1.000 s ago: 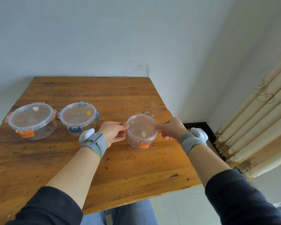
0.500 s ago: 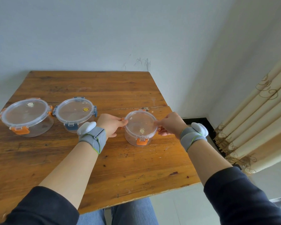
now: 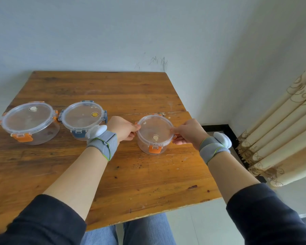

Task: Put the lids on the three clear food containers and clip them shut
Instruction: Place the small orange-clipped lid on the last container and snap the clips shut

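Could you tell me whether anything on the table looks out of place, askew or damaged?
Nothing stands out. All three containers sit upright with lids level: the large orange-clipped one, the blue-clipped one and the small one between the left hand and right hand. The wooden table only shows scuffs and dark marks.

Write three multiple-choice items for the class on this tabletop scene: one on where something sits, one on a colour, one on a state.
1. Which container sits furthest to the person's left?
A. the small one
B. the large orange-clipped container
C. the blue-clipped container

2. What colour is the front clip on the small container?
A. orange
B. blue
C. green

3. What are the hands doing?
A. resting flat on the table
B. lifting a lid high
C. both at the small container's sides

Answers: 1 B, it is nearest the table's left edge. 2 A, the clip facing the camera is orange. 3 C, the left hand and right hand have fingers at opposite edges of its lid.
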Available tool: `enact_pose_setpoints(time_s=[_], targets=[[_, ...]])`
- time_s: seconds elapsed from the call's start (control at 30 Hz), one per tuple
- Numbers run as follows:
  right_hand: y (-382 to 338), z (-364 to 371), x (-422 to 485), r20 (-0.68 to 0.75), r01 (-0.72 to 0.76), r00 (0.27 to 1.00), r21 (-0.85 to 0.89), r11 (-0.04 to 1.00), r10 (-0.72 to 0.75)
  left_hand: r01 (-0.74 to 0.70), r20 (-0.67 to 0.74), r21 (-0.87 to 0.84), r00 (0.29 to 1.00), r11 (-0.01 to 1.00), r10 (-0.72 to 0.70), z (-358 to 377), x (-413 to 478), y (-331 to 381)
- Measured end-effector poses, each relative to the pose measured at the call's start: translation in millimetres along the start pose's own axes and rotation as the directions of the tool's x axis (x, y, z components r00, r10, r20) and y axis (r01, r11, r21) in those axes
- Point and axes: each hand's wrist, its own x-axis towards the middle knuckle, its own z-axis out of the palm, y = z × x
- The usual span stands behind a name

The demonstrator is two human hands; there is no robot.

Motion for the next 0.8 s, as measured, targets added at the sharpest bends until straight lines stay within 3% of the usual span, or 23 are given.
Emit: enact_pose_setpoints(time_s=[0.27,0.47,0.63,0.8], targets=[[-6,-1,8,-0.018,0.008,1.000,-0.038,0.999,-0.009,0.010,-0.002,-0.088,1.000,0.996,-0.010,0,-3,2],[-20,10,19,-0.042,0.062,0.997,-0.066,0.996,-0.065,-0.101,-0.178,-0.140,0.981,0.985,0.076,6,-2,-14],[-36,36,32,-0.086,0.112,0.990,-0.045,0.993,-0.115,-0.041,-0.224,-0.347,0.974,0.937,-0.040,5,-1,-23],[-49,56,42,-0.072,0.122,0.990,0.038,0.992,-0.119,0.006,-0.204,-0.395,0.975,0.918,-0.094,-2,4,-25]])
